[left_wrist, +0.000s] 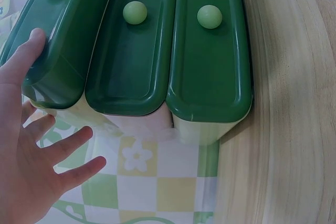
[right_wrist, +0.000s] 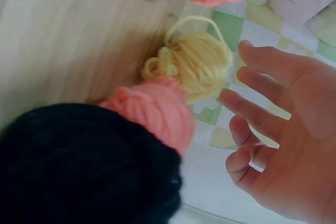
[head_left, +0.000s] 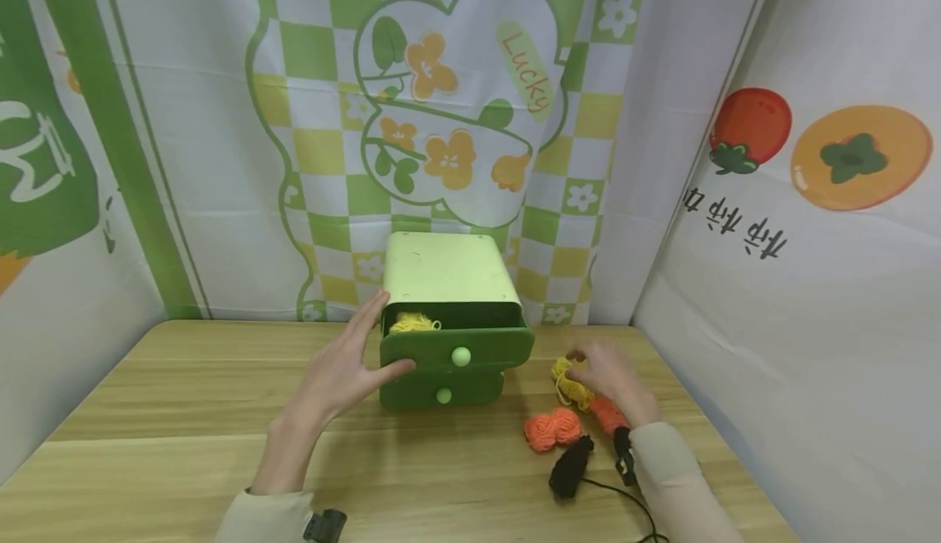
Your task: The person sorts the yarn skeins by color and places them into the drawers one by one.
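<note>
A pale-green cabinet (head_left: pixel 448 269) with dark green drawers stands before the curtain, its top drawer (head_left: pixel 492 347) pulled partway out. Yellow yarn (head_left: pixel 414 322) lies inside that drawer, at its left. My left hand (head_left: pixel 334 371) is at the cabinet's left side, fingers spread, the thumb (left_wrist: pixel 29 51) against the drawer's front. On the right, my right hand (head_left: pixel 608 371) hovers beside a yellow yarn bundle (right_wrist: pixel 197 64). Its fingers are loosely bent, and a gap shows between them and the yarn in the right wrist view.
Coral yarn (head_left: pixel 553 429) and black yarn (head_left: pixel 571 468) lie on the wooden table (head_left: pixel 412 478), right of centre. Another coral bundle (right_wrist: pixel 157 111) and a black one (right_wrist: pixel 89 161) line up behind the yellow bundle. Printed curtains (head_left: pixel 456 159) enclose the table.
</note>
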`<state>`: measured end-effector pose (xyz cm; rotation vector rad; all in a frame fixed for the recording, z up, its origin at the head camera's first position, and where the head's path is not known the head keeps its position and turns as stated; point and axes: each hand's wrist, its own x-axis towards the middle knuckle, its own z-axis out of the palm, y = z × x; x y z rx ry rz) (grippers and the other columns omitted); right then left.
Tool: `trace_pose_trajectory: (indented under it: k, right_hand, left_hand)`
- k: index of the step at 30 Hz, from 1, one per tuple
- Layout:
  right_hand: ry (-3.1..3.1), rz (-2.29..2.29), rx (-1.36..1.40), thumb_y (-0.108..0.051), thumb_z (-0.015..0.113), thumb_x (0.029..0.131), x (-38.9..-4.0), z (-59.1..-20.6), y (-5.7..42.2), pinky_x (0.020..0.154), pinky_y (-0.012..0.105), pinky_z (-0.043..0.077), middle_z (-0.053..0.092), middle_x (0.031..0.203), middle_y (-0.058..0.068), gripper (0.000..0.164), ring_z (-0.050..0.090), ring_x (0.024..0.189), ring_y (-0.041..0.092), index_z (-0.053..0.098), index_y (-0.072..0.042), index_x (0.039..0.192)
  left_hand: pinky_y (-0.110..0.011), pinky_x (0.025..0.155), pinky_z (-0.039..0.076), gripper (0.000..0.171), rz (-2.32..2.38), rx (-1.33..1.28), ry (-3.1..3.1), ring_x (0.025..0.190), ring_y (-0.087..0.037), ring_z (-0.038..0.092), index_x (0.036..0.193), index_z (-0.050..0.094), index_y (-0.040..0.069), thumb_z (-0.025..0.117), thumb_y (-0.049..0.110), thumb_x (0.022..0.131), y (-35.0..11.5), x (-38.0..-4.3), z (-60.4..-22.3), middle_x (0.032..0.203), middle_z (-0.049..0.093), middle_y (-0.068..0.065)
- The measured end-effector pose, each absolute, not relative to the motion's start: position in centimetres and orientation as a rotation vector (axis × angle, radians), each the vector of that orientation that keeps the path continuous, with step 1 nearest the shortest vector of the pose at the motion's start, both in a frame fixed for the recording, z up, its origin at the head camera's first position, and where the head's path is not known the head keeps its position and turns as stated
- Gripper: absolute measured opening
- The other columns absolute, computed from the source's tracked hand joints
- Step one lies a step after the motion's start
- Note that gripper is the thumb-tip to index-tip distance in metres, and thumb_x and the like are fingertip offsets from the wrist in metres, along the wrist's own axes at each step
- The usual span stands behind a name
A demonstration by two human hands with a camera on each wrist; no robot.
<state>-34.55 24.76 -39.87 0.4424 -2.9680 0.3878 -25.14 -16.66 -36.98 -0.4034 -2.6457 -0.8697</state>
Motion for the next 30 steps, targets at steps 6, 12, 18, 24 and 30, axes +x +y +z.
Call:
trace_pose_trajectory:
  k: [6, 12, 18, 24, 30]
  right_hand:
    - [-3.023, 0.413, 0.441, -0.021, 0.077, 0.085, -34.4, -41.0, 25.1, 0.097, 0.054, 0.050, 0.068, 0.124, 0.016, 0.038, 0.062, 0.116, 0.038, 0.070, -0.007, 0.119]
    - [-3.042, 0.404, 0.434, -0.022, 0.078, 0.082, -34.4, -41.7, 25.1, 0.096, 0.055, 0.050, 0.069, 0.123, 0.016, 0.042, 0.063, 0.115, 0.038, 0.069, -0.007, 0.121]
    - [-3.093, 0.428, 0.379, -0.025, 0.079, 0.079, -34.3, -42.1, 25.0, 0.096, 0.054, 0.050, 0.067, 0.127, 0.015, 0.052, 0.062, 0.117, 0.036, 0.067, -0.011, 0.127]
    - [-3.088, 0.427, 0.375, -0.023, 0.082, 0.074, -34.3, -42.4, 25.0, 0.093, 0.055, 0.051, 0.068, 0.126, 0.016, 0.059, 0.063, 0.114, 0.036, 0.066, -0.010, 0.129]
    - [-3.058, 0.426, 0.388, -0.017, 0.080, 0.074, -34.5, -42.7, 25.0, 0.087, 0.051, 0.053, 0.070, 0.120, 0.014, 0.053, 0.065, 0.105, 0.029, 0.068, -0.009, 0.125]
  left_hand:
    - [-0.075, 0.096, 0.039, 0.103, -0.861, -0.403, -2.653, 0.142, -0.044, 0.038, 0.160, 0.003, 0.037, 0.062, 0.072, 0.083, -16.7, -25.2, -37.0, 0.169, 0.006, 0.006]
    - [-0.074, 0.096, 0.040, 0.103, -0.862, -0.407, -2.648, 0.141, -0.045, 0.039, 0.160, 0.004, 0.035, 0.062, 0.072, 0.083, -16.6, -25.2, -36.9, 0.169, 0.006, 0.005]
    - [-0.073, 0.095, 0.041, 0.103, -0.869, -0.402, -2.656, 0.139, -0.046, 0.041, 0.160, 0.004, 0.036, 0.062, 0.072, 0.083, -16.6, -25.1, -36.9, 0.169, 0.006, 0.006]
    - [-0.074, 0.096, 0.040, 0.103, -0.869, -0.399, -2.652, 0.139, -0.046, 0.041, 0.160, 0.004, 0.037, 0.062, 0.072, 0.082, -16.7, -25.1, -36.9, 0.169, 0.006, 0.006]
    - [-0.075, 0.097, 0.038, 0.103, -0.877, -0.401, -2.651, 0.141, -0.046, 0.039, 0.160, 0.004, 0.037, 0.063, 0.072, 0.082, -16.7, -25.1, -36.9, 0.169, 0.006, 0.006]
